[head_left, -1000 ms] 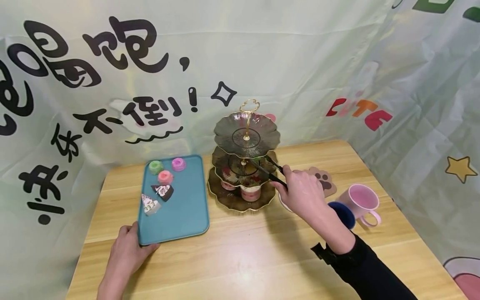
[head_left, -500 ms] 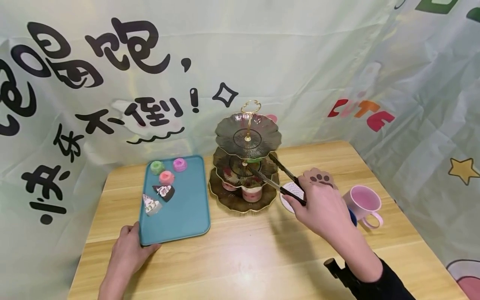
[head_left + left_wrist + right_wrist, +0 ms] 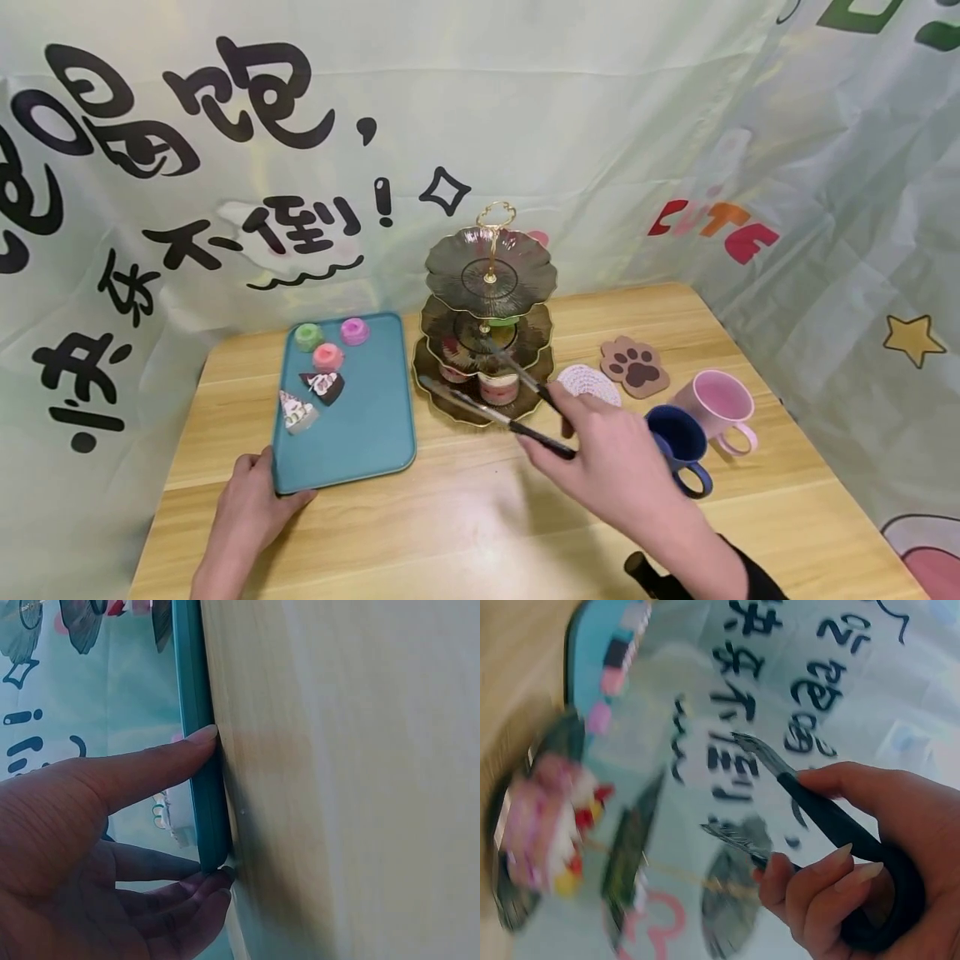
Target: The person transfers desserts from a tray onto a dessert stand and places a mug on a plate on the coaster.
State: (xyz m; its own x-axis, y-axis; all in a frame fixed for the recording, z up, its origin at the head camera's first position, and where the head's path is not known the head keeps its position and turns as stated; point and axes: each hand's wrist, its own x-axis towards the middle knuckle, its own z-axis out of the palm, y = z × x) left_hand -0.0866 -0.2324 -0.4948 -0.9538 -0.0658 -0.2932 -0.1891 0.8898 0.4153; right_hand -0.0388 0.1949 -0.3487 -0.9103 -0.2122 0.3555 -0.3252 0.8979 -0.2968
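Observation:
My right hand (image 3: pixel 622 467) grips black-handled tongs (image 3: pixel 542 439), whose metal arms are spread apart in front of the tiered stand (image 3: pixel 525 279). Nothing sits between the tips in the right wrist view, where fingers pass through the loop handle. Pink-and-white cakes (image 3: pixel 498 388) stand on the lowest tier, partly hidden under the middle one. Something green (image 3: pixel 504 321) shows on the middle tier. With thumb and fingers, my left hand (image 3: pixel 243 512) holds the near left corner of the blue tray (image 3: pixel 367 433). On that tray lie small doughnuts (image 3: pixel 327 357) and cake slices (image 3: pixel 297 412).
To the right stand a dark blue cup (image 3: pixel 678 437), partly behind my right hand, and a pink mug (image 3: pixel 716 400). A paw-shaped coaster (image 3: pixel 634 367) and a round white coaster (image 3: pixel 588 383) lie beside the stand. Printed cloth (image 3: pixel 600 125) hangs behind the table.
The tongs have come out from between the upper tiers, first rightward, then down and left to the lower front of the stand. Their arms have spread wider. My left hand stays on the tray.

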